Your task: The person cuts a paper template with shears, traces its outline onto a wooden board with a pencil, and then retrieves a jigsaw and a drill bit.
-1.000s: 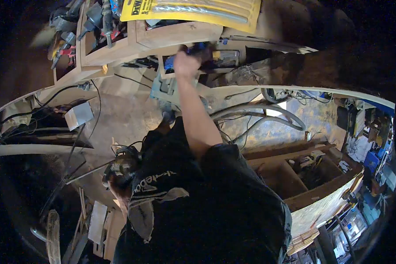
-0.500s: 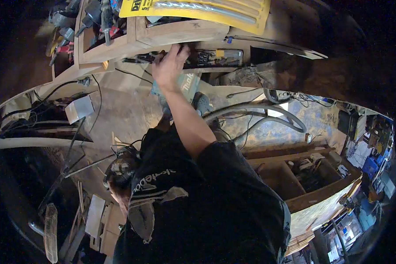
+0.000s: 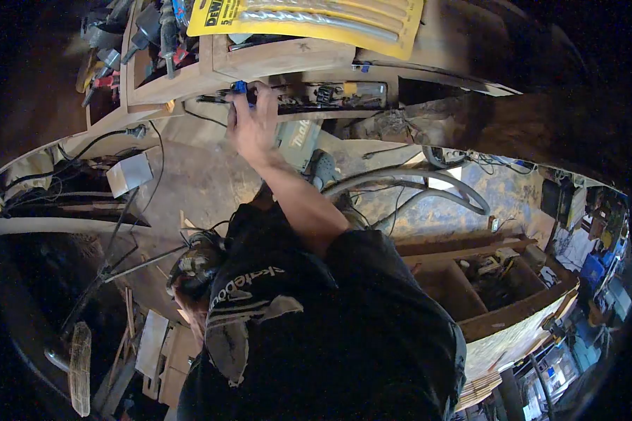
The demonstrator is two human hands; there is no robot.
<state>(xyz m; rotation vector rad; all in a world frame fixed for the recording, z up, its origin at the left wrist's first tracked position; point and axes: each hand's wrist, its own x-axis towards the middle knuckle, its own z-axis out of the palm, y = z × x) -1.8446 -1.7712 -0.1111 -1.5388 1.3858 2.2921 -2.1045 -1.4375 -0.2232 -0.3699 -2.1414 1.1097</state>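
Observation:
My right hand point(image 3: 254, 130) reaches into a shallow drawer point(image 3: 309, 110) under the bench. Its thumb and fingers close around a small blue item point(image 3: 239, 87), mostly hidden by them. Dark slender pieces lie to the left of the fingers. To the right, a clear-lidded case point(image 3: 361, 92) with a yellow label sits among small dark bits in the drawer. Low on the left, my left hand point(image 3: 195, 309) is partly hidden beside my shirt, up against a dark rounded tool point(image 3: 198, 263); I cannot tell exactly what it grips.
Above the drawer, a yellow drill bit pack point(image 3: 309, 19) rests on a wooden organizer point(image 3: 288, 57) filled with tools. A teal Makita case point(image 3: 298, 142) stands on the floor by my feet. A grey hose point(image 3: 414, 172) curves toward a wooden compartment box point(image 3: 463, 288) at the right.
My right hand has shifted slightly left and back along the drawer, and a blue item now shows at its fingertips. My left hand stays about where it was.

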